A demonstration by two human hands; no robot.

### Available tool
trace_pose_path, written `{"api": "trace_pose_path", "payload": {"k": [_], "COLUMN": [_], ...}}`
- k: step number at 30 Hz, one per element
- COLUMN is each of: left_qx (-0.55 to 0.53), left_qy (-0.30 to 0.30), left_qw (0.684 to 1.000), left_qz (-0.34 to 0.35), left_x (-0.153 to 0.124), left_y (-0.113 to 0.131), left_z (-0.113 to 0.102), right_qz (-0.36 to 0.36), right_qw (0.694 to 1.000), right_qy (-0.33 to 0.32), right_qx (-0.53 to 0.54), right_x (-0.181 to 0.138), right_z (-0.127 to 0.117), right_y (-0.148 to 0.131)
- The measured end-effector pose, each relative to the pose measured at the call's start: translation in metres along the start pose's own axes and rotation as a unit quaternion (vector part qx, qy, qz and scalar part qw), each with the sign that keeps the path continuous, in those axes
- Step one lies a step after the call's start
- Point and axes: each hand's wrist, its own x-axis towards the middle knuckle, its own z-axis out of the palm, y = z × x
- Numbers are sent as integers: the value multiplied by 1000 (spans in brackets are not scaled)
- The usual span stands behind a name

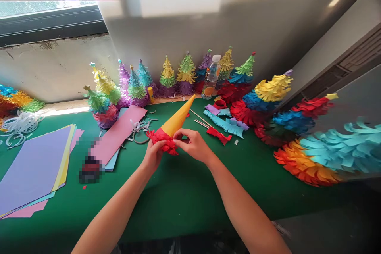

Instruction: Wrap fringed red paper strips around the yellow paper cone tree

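Green tabletop (178, 202); hands (154, 155) hold cone (177, 120); bottle label (210, 83) seems illegible.

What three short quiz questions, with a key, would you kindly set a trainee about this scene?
1. What colour is the bare upper part of the cone held in the left hand?
2. Fill in: A capped ____ stands among the paper trees near the wall.
3. True or false: The right hand lies flat on the green tabletop.

Key:
1. Yellow-orange.
2. Bottle.
3. False; its fingertips are at the red fringe.
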Motion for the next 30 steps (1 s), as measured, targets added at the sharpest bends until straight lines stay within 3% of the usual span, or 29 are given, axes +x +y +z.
{"api": "trace_pose_path", "payload": {"k": [8, 19, 30], "left_qx": [15, 98, 176], "left_qy": [-103, 21, 85], "left_qw": [992, 991, 973], "left_qz": [68, 93, 125], "left_x": [5, 6, 10], "left_y": [1, -11, -12], "left_z": [-11, -8, -7], "right_qz": [24, 14, -15], "right_qw": [993, 995, 995], "right_qy": [72, 64, 94], "right_qx": [87, 71, 27], "right_x": [3, 4, 4], "right_z": [7, 10, 13], "right_y": [4, 8, 10]}}
